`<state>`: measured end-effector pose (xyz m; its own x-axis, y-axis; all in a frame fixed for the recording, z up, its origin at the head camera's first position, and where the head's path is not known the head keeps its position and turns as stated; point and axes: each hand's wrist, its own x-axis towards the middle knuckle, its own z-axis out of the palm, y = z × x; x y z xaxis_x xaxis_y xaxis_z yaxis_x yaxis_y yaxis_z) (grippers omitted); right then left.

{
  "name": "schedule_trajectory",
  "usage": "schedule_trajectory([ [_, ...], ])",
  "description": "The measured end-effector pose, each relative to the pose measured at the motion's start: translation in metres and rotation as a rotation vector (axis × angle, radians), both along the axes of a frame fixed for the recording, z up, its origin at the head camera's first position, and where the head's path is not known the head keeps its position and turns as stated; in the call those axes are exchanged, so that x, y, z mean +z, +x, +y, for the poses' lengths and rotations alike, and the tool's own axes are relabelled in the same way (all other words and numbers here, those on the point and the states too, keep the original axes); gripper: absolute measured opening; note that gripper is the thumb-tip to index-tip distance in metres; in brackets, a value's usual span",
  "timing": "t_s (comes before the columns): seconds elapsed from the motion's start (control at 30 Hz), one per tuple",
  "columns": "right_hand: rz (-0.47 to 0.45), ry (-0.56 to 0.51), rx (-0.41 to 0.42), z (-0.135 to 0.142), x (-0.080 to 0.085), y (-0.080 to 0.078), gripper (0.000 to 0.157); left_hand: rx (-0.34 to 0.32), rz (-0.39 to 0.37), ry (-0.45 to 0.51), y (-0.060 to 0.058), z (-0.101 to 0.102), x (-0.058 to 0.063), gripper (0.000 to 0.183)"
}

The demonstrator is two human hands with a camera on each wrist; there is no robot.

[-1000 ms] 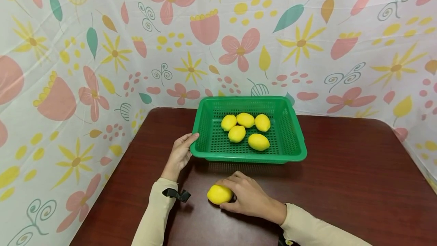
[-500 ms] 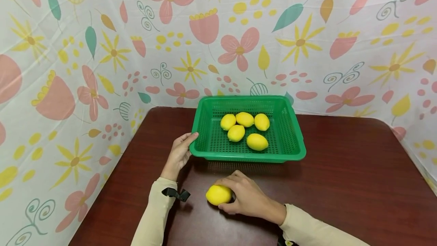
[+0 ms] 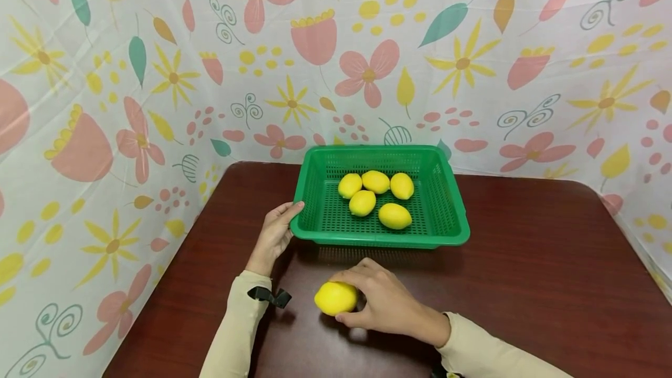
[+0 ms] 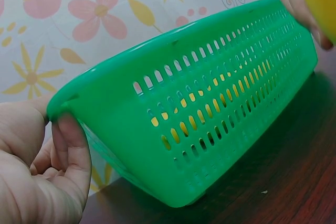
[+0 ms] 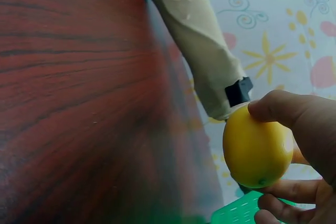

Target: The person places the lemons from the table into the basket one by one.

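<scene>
A yellow lemon [image 3: 335, 298] is gripped between the thumb and fingers of my right hand [image 3: 385, 301], just above the table in front of the basket. In the right wrist view the lemon [image 5: 257, 148] shows with the thumb on one side and fingers on the other. My left hand [image 3: 274, 235] pinches the near left corner of the green basket [image 3: 378, 242], thumb over the rim and fingers below it, as the left wrist view shows at the basket's rim [image 4: 105, 66]. Inside the basket lie several lemons [image 3: 395, 216], grouped toward its middle and left.
The basket stands on a dark red-brown wooden table [image 3: 535, 261], close to its back edge. A white cloth [image 3: 462, 115] printed with flowers hangs behind the table and along its left side. A black strap [image 3: 269, 296] is tied round the left sleeve.
My right hand has raised the lemon slightly off the table, and a shadow now shows beneath it. The left hand keeps its hold on the basket, which stays in place.
</scene>
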<state>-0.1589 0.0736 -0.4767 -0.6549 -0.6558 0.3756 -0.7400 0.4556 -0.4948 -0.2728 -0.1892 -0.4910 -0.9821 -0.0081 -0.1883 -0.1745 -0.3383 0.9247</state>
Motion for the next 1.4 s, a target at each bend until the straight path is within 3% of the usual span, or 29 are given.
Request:
schedule_trajectory([
  [0.37, 0.019, 0.062, 0.038, 0.007, 0.031, -0.005, 0.050, -0.001, -0.003, -0.002, -0.001, 0.000, -0.002, 0.026],
  [0.67, -0.033, 0.100, 0.085, 0.015, 0.071, -0.025, 0.049, -0.005, -0.003, -0.018, -0.001, -0.001, 0.000, 0.031],
  [0.83, -0.064, 0.154, 0.094, 0.016, 0.090, -0.044, 0.051, -0.004, -0.011, -0.014, -0.001, -0.002, -0.001, 0.032],
  [1.07, -0.092, 0.182, 0.183, 0.015, 0.111, -0.080, 0.045, 0.005, -0.008, 0.002, -0.002, -0.001, -0.002, 0.021],
  [1.4, -0.165, 0.249, 0.281, 0.004, 0.122, -0.144, 0.049, 0.011, -0.006, 0.015, -0.002, 0.001, -0.003, 0.021],
])
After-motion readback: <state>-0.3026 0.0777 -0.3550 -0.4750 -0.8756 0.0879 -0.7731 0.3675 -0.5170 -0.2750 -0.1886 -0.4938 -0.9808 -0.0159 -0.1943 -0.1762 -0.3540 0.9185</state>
